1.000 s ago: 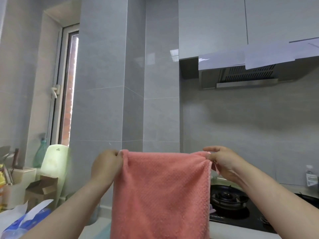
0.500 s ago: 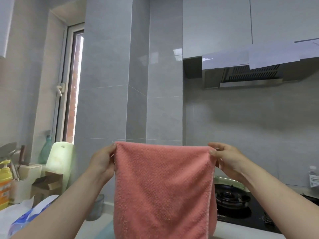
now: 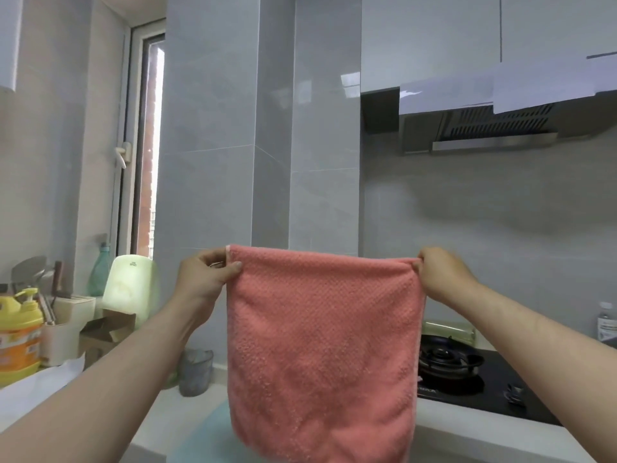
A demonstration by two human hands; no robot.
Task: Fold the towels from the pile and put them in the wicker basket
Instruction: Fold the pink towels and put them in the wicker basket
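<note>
A pink towel [image 3: 320, 342] hangs flat in the air in front of me, stretched between both hands at its top edge. My left hand [image 3: 203, 279] pinches the top left corner between thumb and fingers. My right hand [image 3: 440, 275] pinches the top right corner. The towel's lower edge hangs just above the counter at the bottom of the view. Neither the towel pile nor the wicker basket is in view.
A black gas hob [image 3: 467, 372] lies on the counter to the right, under an extractor hood [image 3: 484, 125]. At left stand a yellow soap bottle [image 3: 20, 335], a cardboard box [image 3: 107, 332] and a pale green appliance [image 3: 128, 289]. A grey cup [image 3: 195, 372] stands near the wall.
Both hands have spread a little and pulled the towel's top edge taut and straight. The view has tilted slightly downwards and to the left.
</note>
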